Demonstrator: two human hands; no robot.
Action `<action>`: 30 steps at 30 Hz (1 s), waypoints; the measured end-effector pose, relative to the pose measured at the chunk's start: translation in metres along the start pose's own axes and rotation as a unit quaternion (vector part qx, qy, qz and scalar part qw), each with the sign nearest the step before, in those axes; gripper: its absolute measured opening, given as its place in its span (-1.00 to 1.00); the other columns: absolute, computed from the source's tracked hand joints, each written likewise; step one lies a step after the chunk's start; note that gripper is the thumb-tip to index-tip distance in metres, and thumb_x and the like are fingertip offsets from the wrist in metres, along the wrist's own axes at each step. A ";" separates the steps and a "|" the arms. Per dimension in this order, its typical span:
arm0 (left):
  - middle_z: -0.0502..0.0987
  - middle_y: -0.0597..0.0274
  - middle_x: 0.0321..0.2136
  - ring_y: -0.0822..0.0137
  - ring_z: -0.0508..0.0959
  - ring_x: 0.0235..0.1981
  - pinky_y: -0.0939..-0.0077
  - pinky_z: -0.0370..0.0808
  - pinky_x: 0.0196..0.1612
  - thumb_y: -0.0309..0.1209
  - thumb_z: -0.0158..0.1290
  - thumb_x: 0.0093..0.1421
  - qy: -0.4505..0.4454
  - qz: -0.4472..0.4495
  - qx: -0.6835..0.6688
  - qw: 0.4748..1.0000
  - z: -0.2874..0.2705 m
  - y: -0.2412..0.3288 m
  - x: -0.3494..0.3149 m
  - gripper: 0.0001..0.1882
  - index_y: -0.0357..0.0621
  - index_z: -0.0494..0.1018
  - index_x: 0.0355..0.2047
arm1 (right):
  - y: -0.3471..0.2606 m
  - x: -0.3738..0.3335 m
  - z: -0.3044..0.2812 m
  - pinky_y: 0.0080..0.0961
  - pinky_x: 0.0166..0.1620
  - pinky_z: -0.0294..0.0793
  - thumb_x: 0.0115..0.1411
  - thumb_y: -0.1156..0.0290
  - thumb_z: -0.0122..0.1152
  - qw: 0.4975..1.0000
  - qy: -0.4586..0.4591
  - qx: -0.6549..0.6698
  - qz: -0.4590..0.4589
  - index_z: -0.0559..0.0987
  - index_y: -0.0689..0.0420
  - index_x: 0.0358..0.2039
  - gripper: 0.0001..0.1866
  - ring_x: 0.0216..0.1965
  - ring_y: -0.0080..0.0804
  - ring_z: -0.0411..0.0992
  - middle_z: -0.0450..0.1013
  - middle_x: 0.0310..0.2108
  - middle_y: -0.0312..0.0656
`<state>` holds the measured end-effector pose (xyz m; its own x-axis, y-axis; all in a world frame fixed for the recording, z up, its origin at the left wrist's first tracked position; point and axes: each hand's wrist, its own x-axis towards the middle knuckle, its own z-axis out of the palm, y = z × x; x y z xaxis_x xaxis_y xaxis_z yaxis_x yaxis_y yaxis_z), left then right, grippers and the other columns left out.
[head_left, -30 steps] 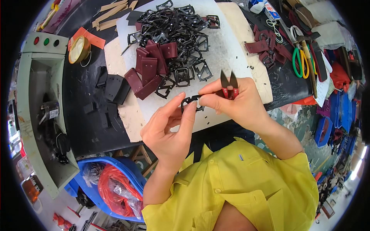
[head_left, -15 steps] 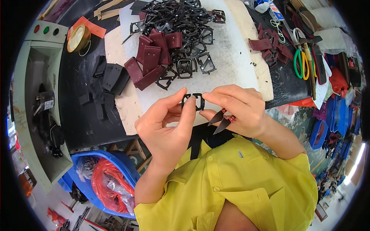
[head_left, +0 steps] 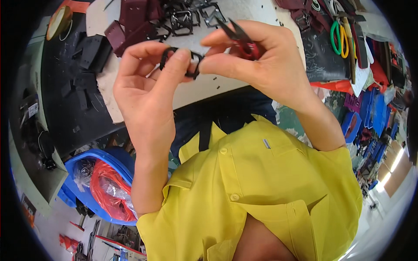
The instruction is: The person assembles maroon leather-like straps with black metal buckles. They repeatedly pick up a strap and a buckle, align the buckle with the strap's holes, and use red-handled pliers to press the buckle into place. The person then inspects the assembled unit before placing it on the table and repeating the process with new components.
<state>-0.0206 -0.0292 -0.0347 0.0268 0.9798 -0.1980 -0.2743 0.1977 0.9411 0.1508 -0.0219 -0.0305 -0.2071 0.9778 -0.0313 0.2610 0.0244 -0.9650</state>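
Observation:
A small black buckle-like frame (head_left: 194, 75) is pinched between the thumb and fingers of my left hand (head_left: 146, 89). My right hand (head_left: 276, 65) holds thread snips (head_left: 248, 48) with red handles against its palm, their dark blades pointing up and away from me. The right thumb and forefinger reach toward the frame's right side, with the thumb tip at or very near it. Beyond my hands, several similar black buckles (head_left: 181, 22) lie on a pale board (head_left: 209, 93), beside maroon leather pieces (head_left: 135, 17).
Black strap pieces (head_left: 95, 54) lie on the dark tabletop (head_left: 65, 126) at left, near a round tin (head_left: 58, 22). At right stand tools with green (head_left: 335, 38) and yellow handles (head_left: 345, 41). A blue tub (head_left: 111, 156) with red plastic sits below the table.
The view has shifted, so the table appears higher. The snips now point upward instead of down toward me. The frame remains in my left fingers and has tilted.

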 end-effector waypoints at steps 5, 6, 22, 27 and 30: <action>0.50 0.22 -0.49 0.49 0.52 -0.45 0.68 0.49 -0.40 -0.60 0.13 0.04 0.062 0.054 0.065 0.994 0.012 -0.003 -0.006 -0.79 -0.35 0.41 -0.29 | -0.004 -0.002 0.009 -0.72 -0.54 0.22 -0.02 0.42 0.25 0.995 0.051 0.057 0.067 0.59 0.24 -0.46 -0.85 -0.61 -0.74 0.24 0.38 -0.66 -0.39; 0.50 0.22 -0.48 0.48 0.53 -0.46 0.68 0.50 -0.38 -0.59 0.13 0.05 0.048 0.075 0.123 0.989 0.010 -0.002 -0.007 -0.79 -0.36 0.43 -0.27 | -0.006 -0.002 0.008 -0.71 -0.54 0.22 -0.02 0.43 0.25 0.994 0.055 0.068 0.072 0.59 0.24 -0.46 -0.85 -0.61 -0.74 0.25 0.38 -0.66 -0.39; 0.54 0.21 -0.54 0.60 0.49 -0.54 0.81 0.41 -0.48 -0.66 0.13 0.00 0.074 -0.005 0.098 0.992 0.009 0.009 -0.015 -0.78 -0.41 0.49 -0.28 | 0.009 -0.010 0.008 -0.62 -0.57 0.40 -0.23 0.45 0.45 0.927 0.064 -0.212 -0.304 0.57 0.22 -0.36 -0.64 -0.57 -0.44 0.42 0.45 -0.49 -0.16; 0.55 0.20 -0.54 0.58 0.51 -0.53 0.79 0.43 -0.49 -0.65 0.14 -0.01 0.077 0.096 0.221 0.967 0.008 0.003 -0.019 -0.80 -0.41 0.50 -0.32 | 0.005 -0.008 0.003 -0.59 -0.56 0.44 -0.25 0.50 0.43 0.930 0.025 -0.206 -0.304 0.56 0.26 -0.37 -0.65 -0.56 -0.35 0.46 0.47 -0.46 -0.10; 0.55 0.16 -0.50 0.55 0.53 -0.49 0.74 0.47 -0.42 -0.66 0.11 0.01 0.074 0.030 0.106 0.991 0.007 0.003 -0.017 -0.77 -0.42 0.48 -0.26 | 0.014 -0.003 0.004 -0.61 -0.60 0.40 -0.29 0.60 0.30 0.898 0.020 -0.215 -0.382 0.55 0.28 -0.35 -0.64 -0.58 -0.46 0.43 0.47 -0.40 -0.17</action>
<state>-0.0149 -0.0453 -0.0270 -0.1293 0.9781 -0.1631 -0.0629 0.1560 0.9857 0.1513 -0.0253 -0.0450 -0.4496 0.6471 0.6157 0.3987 0.7622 -0.5099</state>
